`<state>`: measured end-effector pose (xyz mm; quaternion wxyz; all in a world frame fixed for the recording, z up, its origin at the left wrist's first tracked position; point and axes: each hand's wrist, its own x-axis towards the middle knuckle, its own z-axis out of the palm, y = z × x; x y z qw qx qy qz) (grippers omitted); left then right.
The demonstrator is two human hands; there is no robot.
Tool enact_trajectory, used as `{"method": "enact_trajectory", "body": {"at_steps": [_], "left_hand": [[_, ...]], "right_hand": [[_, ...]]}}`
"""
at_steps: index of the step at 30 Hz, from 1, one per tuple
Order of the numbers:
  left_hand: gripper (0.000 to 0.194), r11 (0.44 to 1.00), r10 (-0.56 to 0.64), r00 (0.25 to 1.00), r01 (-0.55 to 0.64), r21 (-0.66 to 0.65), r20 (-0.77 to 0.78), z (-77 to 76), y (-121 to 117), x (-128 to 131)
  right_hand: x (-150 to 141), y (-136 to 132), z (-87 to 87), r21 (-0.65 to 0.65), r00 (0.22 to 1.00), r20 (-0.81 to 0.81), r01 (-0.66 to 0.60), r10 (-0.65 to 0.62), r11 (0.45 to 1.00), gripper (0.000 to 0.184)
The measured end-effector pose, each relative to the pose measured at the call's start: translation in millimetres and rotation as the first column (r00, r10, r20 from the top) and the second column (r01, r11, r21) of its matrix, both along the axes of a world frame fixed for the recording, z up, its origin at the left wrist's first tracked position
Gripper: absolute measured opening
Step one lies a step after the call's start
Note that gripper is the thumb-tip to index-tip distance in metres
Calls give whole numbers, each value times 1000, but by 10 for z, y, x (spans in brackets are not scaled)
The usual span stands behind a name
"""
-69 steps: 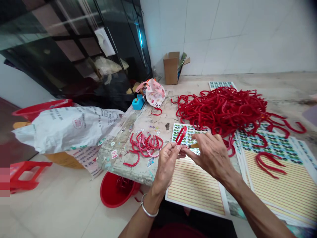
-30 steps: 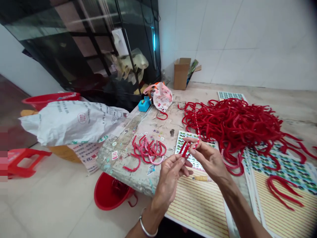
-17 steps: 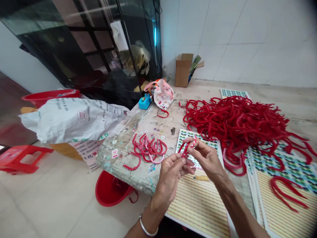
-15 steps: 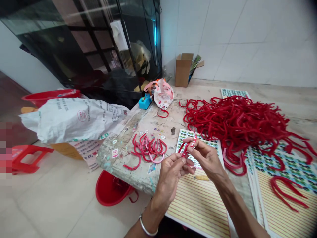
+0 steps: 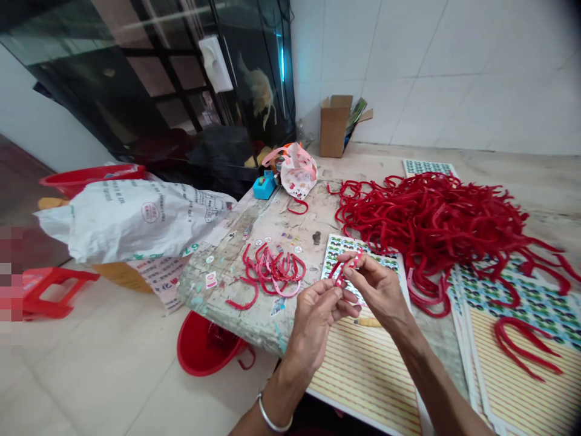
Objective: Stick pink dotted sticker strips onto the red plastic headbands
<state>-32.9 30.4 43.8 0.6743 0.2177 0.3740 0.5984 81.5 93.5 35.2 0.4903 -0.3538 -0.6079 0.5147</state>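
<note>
Pinching a short red plastic loop (image 5: 342,270) between both hands, head view, above a green-dotted printed sheet (image 5: 372,254): left hand (image 5: 313,327) half curled, fingertips closed on its lower end; right hand (image 5: 379,289), thumb and forefinger gripping its top. Tangled heap of red plastic strips (image 5: 431,212) lies just right; smaller red bundle (image 5: 272,272) sits left on a scarred worktop (image 5: 290,230).

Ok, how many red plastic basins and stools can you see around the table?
Red plastic basins: 2
Red plastic stool: 1
Total: 3
</note>
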Motion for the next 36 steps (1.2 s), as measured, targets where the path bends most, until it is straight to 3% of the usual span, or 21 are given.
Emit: {"method": "enact_trajectory", "body": {"at_steps": [24, 29, 33, 36], "left_hand": [[9, 1000, -12, 998, 12, 8, 66, 30, -5, 55], [16, 999, 43, 999, -43, -7, -5, -13, 19, 86], [19, 993, 114, 987, -116, -9, -114, -44, 34, 113], [19, 992, 119, 982, -122, -10, -148, -37, 36, 129]], "right_hand": [[1, -57, -35, 81, 999, 17, 39, -40, 996, 10], [-6, -77, -22, 146, 995, 73, 64, -75, 987, 9], [5, -125, -24, 298, 954, 185, 174, -236, 938, 14], [8, -138, -34, 450, 898, 185, 283, -399, 847, 16]]}}
